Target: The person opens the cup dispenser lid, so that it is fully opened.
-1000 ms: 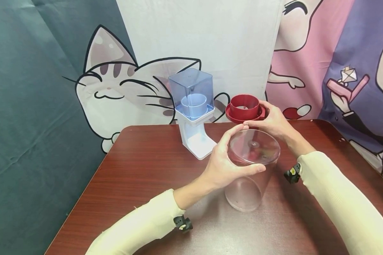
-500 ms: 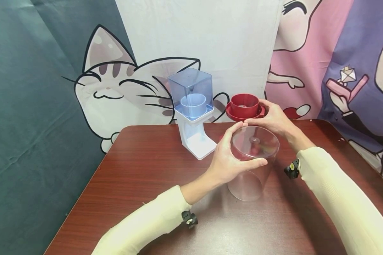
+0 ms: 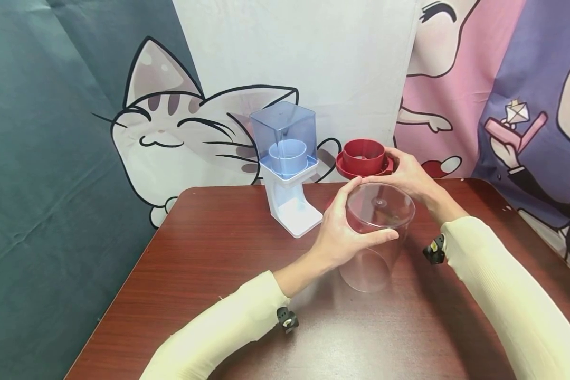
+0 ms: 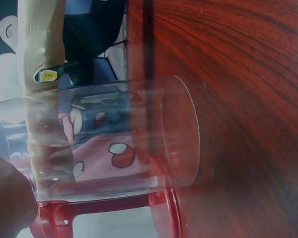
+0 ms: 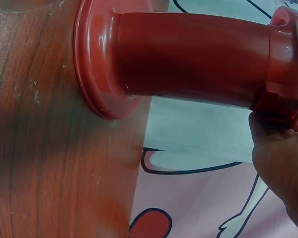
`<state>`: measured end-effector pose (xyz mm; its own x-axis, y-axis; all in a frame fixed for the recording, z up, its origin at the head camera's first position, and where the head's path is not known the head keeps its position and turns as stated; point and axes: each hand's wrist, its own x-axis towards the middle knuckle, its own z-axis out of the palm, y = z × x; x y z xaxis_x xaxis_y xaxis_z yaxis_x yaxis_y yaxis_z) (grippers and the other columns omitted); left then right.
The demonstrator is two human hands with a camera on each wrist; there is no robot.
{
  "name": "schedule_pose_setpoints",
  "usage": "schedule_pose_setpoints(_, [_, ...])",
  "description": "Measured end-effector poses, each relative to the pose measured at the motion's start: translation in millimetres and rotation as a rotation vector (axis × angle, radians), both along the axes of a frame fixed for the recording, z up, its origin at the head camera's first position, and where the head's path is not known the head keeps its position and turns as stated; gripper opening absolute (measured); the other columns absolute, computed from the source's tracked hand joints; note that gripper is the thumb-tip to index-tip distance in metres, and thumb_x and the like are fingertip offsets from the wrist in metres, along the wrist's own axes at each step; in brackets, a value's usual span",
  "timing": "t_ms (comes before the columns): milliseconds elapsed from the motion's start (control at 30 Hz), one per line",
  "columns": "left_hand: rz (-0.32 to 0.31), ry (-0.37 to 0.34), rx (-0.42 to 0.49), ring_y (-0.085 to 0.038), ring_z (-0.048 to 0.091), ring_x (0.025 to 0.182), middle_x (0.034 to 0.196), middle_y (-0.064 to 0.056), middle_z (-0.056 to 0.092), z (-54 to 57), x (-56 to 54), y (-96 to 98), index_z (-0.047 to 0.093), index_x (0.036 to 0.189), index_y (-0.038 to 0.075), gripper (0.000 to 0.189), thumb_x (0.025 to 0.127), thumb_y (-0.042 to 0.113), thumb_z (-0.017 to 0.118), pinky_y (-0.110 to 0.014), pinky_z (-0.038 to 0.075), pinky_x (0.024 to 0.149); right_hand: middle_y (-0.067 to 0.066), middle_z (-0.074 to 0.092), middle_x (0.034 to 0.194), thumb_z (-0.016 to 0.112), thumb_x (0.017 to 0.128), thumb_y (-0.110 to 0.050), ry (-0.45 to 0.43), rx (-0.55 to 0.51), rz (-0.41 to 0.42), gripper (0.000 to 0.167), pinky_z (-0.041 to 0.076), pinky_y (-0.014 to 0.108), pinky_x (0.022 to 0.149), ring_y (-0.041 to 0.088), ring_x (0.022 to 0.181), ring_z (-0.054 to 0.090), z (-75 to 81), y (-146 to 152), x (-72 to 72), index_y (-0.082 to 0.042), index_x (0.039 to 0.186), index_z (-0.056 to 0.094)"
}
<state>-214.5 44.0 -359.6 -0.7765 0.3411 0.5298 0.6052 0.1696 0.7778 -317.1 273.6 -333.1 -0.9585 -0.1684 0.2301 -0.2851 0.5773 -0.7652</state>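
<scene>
My left hand (image 3: 339, 237) grips a clear plastic cylinder (image 3: 380, 208) near its top, with the thumb spread across its near side. In the left wrist view the cylinder (image 4: 99, 144) stretches out in front of a red stand (image 4: 175, 213), which partly shows beside it. Behind the cylinder, my right hand (image 3: 413, 177) holds that red stand (image 3: 363, 158) by its upper part, below a round collar. Its wide round base (image 5: 107, 54) rests on the table in the right wrist view. From the head, the cylinder and hands hide most of the stand's lower part.
Left of the red stand is a white dispenser (image 3: 296, 214) with a see-through blue square container (image 3: 282, 124) on top. Both stand near the back edge of the brown wooden table (image 3: 218, 253). A printed cloth (image 3: 332, 58) with cartoon figures hangs behind.
My left hand has carried the clear cylinder a little upward in the head view, towards the red stand. The right hand and red stand have barely moved.
</scene>
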Motion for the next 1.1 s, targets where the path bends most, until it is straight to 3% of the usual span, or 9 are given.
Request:
schedule_pose_setpoints(167, [-0.022, 0.034, 0.018, -0.008, 0.048, 0.14, 0.157, 0.008, 0.049, -2.7, -5.2, 1.4, 0.035, 0.163, 0.021, 0.109, 0.075, 0.029, 0.099, -0.044, 0.049, 0.112, 0.015, 0.069, 0.13, 0.092, 0.085, -0.036, -0.005, 0.005, -0.008, 0.078, 0.051, 0.017, 0.084, 0.023, 0.109, 0.062, 0.7, 0, -2.0, -0.011, 0.15, 0.056])
schedule_pose_setpoints(367, [-0.025, 0.065, 0.008, -0.004, 0.044, 0.143, 0.163, 0.008, 0.045, -5.3, -11.8, 4.0, 0.031, 0.165, 0.026, 0.11, 0.078, 0.03, 0.098, -0.036, 0.045, 0.116, 0.017, 0.067, 0.134, 0.088, 0.09, -0.036, -0.038, 0.011, -0.009, 0.082, 0.051, 0.017, 0.085, 0.025, 0.112, 0.062, 2.0, 3, -4.5, -0.011, 0.157, 0.049])
schedule_pose_setpoints(567, [0.017, 0.054, -0.02, -0.011, 0.042, 0.149, 0.167, 0.015, 0.038, -6.8, -14.1, 6.9, 0.027, 0.168, 0.023, 0.114, 0.078, 0.034, 0.097, -0.038, 0.042, 0.119, 0.02, 0.066, 0.135, 0.085, 0.092, -0.031, -0.043, -0.003, 0.001, 0.081, 0.051, 0.015, 0.083, 0.023, 0.109, 0.061, 2.5, 5, -6.5, -0.011, 0.159, 0.046])
schedule_pose_setpoints(800, [0.022, 0.013, 0.011, -0.012, 0.04, 0.15, 0.17, 0.004, 0.037, -7.2, -11.8, 7.5, 0.023, 0.17, 0.024, 0.118, 0.078, 0.03, 0.098, -0.038, 0.04, 0.121, 0.021, 0.061, 0.145, 0.084, 0.092, -0.022, -0.048, -0.027, 0.019, 0.086, 0.05, 0.012, 0.087, 0.024, 0.117, 0.061, 1.1, 5, -7.4, -0.01, 0.164, 0.039])
schedule_pose_setpoints(867, [0.004, -0.007, 0.027, -0.012, 0.039, 0.151, 0.171, 0.003, 0.036, -6.8, -10.7, 5.3, 0.021, 0.17, 0.024, 0.119, 0.079, 0.028, 0.097, -0.038, 0.039, 0.121, 0.02, 0.056, 0.152, 0.085, 0.091, -0.021, -0.04, -0.034, 0.022, 0.09, 0.051, 0.018, 0.096, 0.027, 0.125, 0.059, 1.3, 5, -6.4, -0.011, 0.166, 0.035])
schedule_pose_setpoints(967, [-0.031, -0.028, 0.054, -0.009, 0.036, 0.153, 0.173, 0.001, 0.032, -5.4, -9.2, -1.5, 0.018, 0.171, 0.024, 0.119, 0.081, 0.024, 0.096, -0.038, 0.038, 0.122, 0.019, 0.045, 0.163, 0.085, 0.091, -0.024, -0.039, -0.049, 0.018, 0.098, 0.047, 0.038, 0.115, 0.034, 0.141, 0.051, 2.8, 7, -2.6, -0.011, 0.169, 0.026])
schedule_pose_setpoints(1033, [-0.043, -0.027, 0.067, -0.009, 0.033, 0.154, 0.174, 0.002, 0.029, -3.9, -9.2, -8.6, 0.018, 0.171, 0.023, 0.119, 0.081, 0.021, 0.096, -0.038, 0.036, 0.123, 0.017, 0.039, 0.167, 0.084, 0.093, -0.029, -0.052, -0.079, 0.011, 0.101, 0.039, 0.052, 0.121, 0.036, 0.149, 0.043, 5.5, 8, 1.3, -0.012, 0.17, 0.022])
schedule_pose_setpoints(1100, [-0.044, -0.024, 0.077, -0.009, 0.031, 0.156, 0.174, 0.002, 0.027, -2.2, -9.8, -17.7, 0.018, 0.17, 0.023, 0.119, 0.08, 0.019, 0.096, -0.037, 0.034, 0.124, 0.016, 0.033, 0.171, 0.082, 0.094, -0.032, -0.067, -0.115, 0.012, 0.103, 0.033, 0.058, 0.123, 0.037, 0.154, 0.036, 9.2, 9, 5.3, -0.013, 0.171, 0.017])
